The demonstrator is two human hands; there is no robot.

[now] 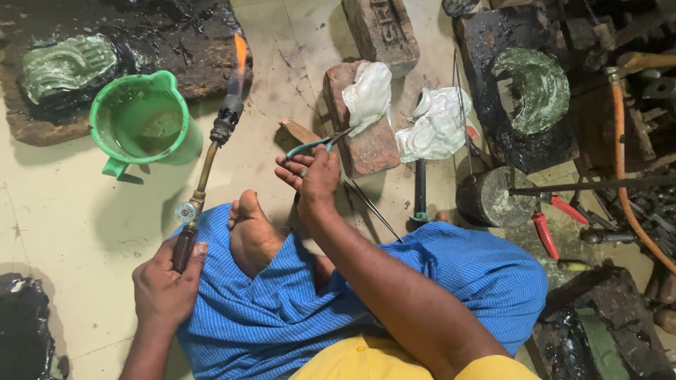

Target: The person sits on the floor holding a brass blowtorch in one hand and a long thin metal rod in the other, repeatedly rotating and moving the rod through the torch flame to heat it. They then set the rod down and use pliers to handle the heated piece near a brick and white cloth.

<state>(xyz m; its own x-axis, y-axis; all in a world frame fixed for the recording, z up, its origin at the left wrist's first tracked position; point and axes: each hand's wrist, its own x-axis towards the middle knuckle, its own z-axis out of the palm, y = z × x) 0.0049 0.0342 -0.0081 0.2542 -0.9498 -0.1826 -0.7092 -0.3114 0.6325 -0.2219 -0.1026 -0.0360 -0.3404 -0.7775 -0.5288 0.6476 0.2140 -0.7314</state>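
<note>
Two hands are busy: the left hand (pixel 165 285), nearest, is wrapped around the dark handle of a lit blowtorch (pixel 211 151), whose long axis runs up and away, flame pointing at the far slab. The right hand (pixel 313 179) pinches green-handled tongs (pixel 317 144) gripping a thin silvery sheet (pixel 367 95) on a brick (pixel 366 148). Flame is off the sheet, so heating seems unfinished.

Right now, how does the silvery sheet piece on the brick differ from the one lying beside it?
The silvery embossed sheet piece on the red brick stands narrow and is gripped by teal-handled pliers in the right hand. The wider silvery sheet piece lies loose off the brick, untouched. Both look shiny, crinkled and pale.
</note>
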